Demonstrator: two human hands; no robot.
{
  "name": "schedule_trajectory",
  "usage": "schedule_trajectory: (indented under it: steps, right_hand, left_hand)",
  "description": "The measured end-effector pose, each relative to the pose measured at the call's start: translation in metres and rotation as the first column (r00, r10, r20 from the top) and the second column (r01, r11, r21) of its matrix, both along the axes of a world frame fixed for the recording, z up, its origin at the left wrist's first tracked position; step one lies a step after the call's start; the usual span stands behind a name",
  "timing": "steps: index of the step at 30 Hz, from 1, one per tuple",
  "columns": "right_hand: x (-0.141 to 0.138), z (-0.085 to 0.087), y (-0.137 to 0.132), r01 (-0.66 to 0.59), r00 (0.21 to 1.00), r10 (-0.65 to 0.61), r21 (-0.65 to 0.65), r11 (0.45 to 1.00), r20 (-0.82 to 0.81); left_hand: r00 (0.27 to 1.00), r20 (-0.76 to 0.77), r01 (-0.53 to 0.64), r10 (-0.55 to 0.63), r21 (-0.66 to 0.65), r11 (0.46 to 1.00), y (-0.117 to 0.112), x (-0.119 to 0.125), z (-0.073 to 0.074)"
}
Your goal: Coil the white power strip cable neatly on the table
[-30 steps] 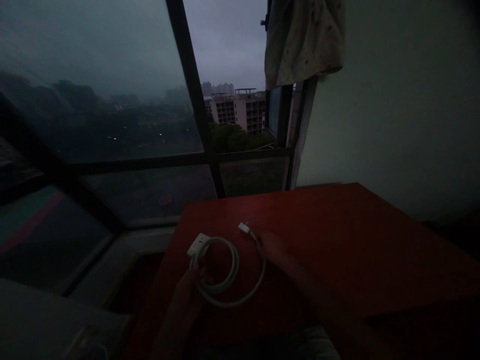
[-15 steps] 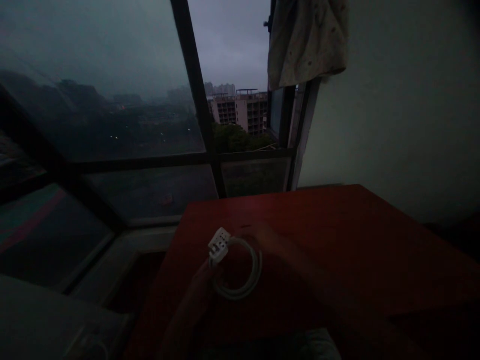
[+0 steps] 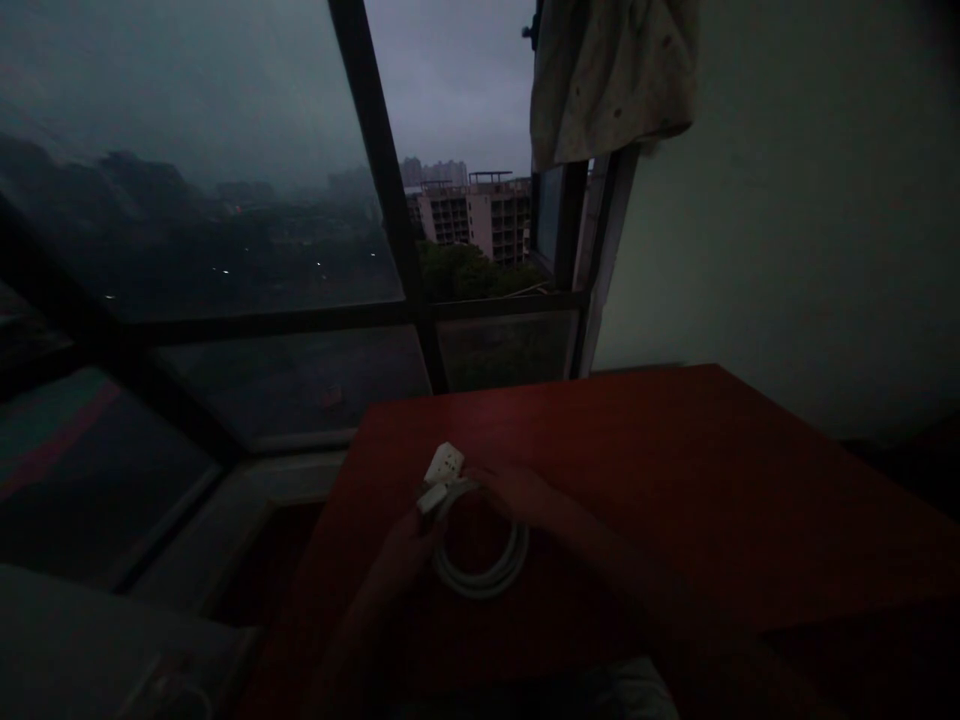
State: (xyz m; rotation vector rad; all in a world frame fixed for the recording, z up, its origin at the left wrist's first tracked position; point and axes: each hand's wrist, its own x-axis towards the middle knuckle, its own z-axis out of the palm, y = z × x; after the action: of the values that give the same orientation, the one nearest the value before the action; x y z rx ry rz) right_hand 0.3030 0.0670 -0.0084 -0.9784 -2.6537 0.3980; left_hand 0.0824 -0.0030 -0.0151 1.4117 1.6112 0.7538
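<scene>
A white charger cable (image 3: 480,565) is coiled into a small loop above the red table (image 3: 675,470), with its white plug block (image 3: 443,465) sticking up at the loop's upper left. My left hand (image 3: 405,550) is closed on the loop's left side, just below the plug. My right hand (image 3: 517,492) grips the loop's upper right edge. The room is very dark and the fingers are hard to make out.
A large window with dark frames (image 3: 390,220) stands behind the table, showing buildings outside. A pale cloth (image 3: 607,75) hangs at the window's upper right. A plain wall (image 3: 787,220) runs along the right. A dim grey surface (image 3: 90,650) lies at the lower left.
The wide loose loop with a free connector end has been wound into a tighter coil. The plug block has risen and tipped upright. My right hand moved left onto the coil.
</scene>
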Motion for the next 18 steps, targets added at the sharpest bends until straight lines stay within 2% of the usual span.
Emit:
schedule_trajectory:
  steps: [2, 4, 7, 12, 16, 18]
  right_hand:
    - [-0.003, -0.002, -0.001, 0.015, 0.997, -0.014, -0.007, 1.0, 0.074]
    - [-0.006, -0.002, 0.0, 0.008, 0.993, -0.006, -0.011, 1.0, 0.12]
    - [-0.008, 0.001, 0.001, -0.018, 0.994, 0.021, -0.026, 0.999, 0.111]
    - [-0.016, 0.005, -0.001, -0.033, 0.999, 0.033, 0.009, 0.999, 0.006]
    - [-0.031, 0.0, -0.003, -0.079, 0.994, 0.085, 0.085, 0.993, -0.065]
    - [-0.038, -0.003, -0.003, -0.102, 0.991, 0.109, 0.079, 0.992, -0.078]
  left_hand:
    - [0.948, -0.316, -0.009, 0.032, 0.072, 0.997, -0.003, -0.006, 0.004]
    - [0.887, -0.459, -0.027, 0.058, 0.074, 0.997, -0.008, -0.011, 0.008]
    - [0.876, -0.473, -0.062, 0.091, 0.075, 0.995, -0.014, -0.015, 0.009]
    - [0.874, -0.476, 0.033, 0.095, 0.255, 0.966, -0.013, -0.013, -0.002]
    - [0.879, -0.451, 0.038, 0.158, 0.395, 0.918, -0.005, -0.007, -0.01]
    - [0.889, -0.426, 0.019, 0.17, 0.404, 0.915, -0.001, -0.004, -0.011]
